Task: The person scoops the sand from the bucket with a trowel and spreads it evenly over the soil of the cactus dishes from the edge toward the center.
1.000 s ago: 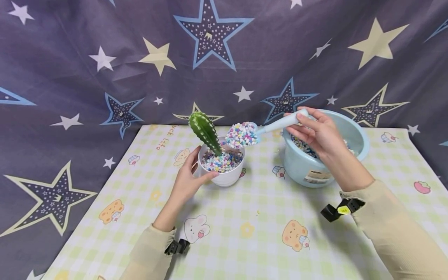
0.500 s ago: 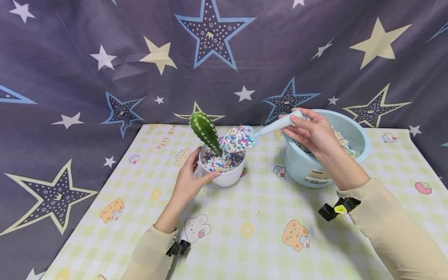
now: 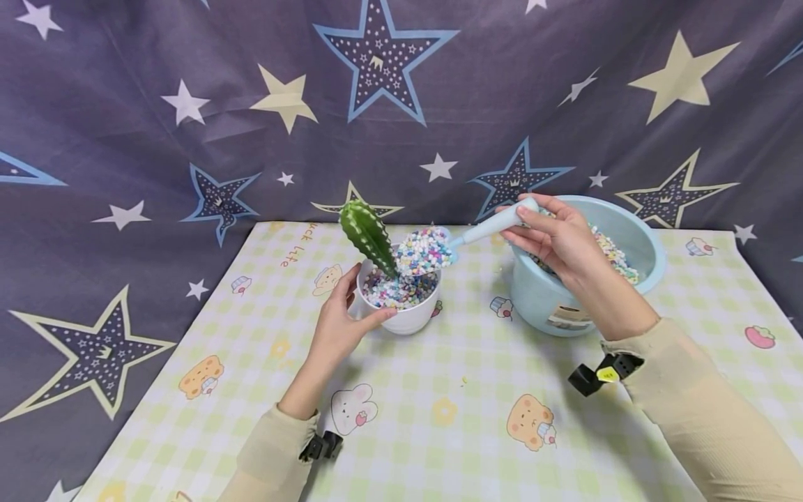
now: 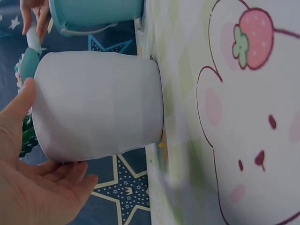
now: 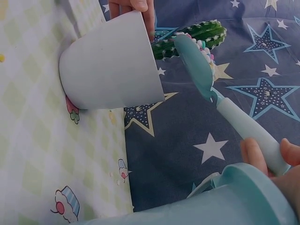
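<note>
A white flower pot (image 3: pixel 409 321) of multicoloured beads stands on the table, with a green cactus (image 3: pixel 366 233) leaning to the left in it. My left hand (image 3: pixel 339 322) grips the pot's left side, thumb near the front rim and fingers round the back. In my right hand (image 3: pixel 567 240) I hold a light blue toy shovel (image 3: pixel 498 223) by its handle. Its blade, heaped with colourful beads (image 3: pixel 425 251), hangs over the right part of the pot, close to the cactus. The right wrist view shows the blade (image 5: pixel 194 65) beyond the pot's rim.
A light blue bucket (image 3: pixel 542 303) holding more beads stands to the right, beneath my right hand. A checked cloth (image 3: pixel 401 418) with cartoon prints covers the table. Behind it hangs a dark curtain (image 3: pixel 238 42) with stars.
The loaded shovel has moved slightly left and down over the pot, my right hand moving with it. More beads show in the bucket. My left hand keeps its hold on the pot.
</note>
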`<action>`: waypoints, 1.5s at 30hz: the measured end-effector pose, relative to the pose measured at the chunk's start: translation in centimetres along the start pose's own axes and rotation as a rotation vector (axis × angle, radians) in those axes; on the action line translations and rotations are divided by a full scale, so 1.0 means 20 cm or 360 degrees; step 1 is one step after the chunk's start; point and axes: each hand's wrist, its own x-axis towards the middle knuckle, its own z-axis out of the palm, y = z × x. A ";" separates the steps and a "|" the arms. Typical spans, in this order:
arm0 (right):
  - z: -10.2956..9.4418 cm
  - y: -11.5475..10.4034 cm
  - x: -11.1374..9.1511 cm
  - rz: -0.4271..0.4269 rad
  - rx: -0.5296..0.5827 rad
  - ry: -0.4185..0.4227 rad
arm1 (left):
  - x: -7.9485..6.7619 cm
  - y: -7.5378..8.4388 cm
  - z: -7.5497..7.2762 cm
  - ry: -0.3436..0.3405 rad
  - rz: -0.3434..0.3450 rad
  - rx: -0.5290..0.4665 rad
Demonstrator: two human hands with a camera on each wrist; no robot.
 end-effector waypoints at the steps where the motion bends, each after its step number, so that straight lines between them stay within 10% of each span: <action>1: 0.00 0.00 0.00 0.0000 -0.0003 0.0001 | 0.00 0.00 0.00 0.0004 0.0001 0.0004; 23: 0.01 0.01 -0.01 -0.0011 -0.0252 0.0019 | 0.05 0.00 -0.05 -0.0167 0.0043 0.0135; 45: 0.03 0.01 -0.02 -0.0014 -0.0245 -0.0008 | 0.03 0.02 -0.04 -0.0072 0.0014 0.0220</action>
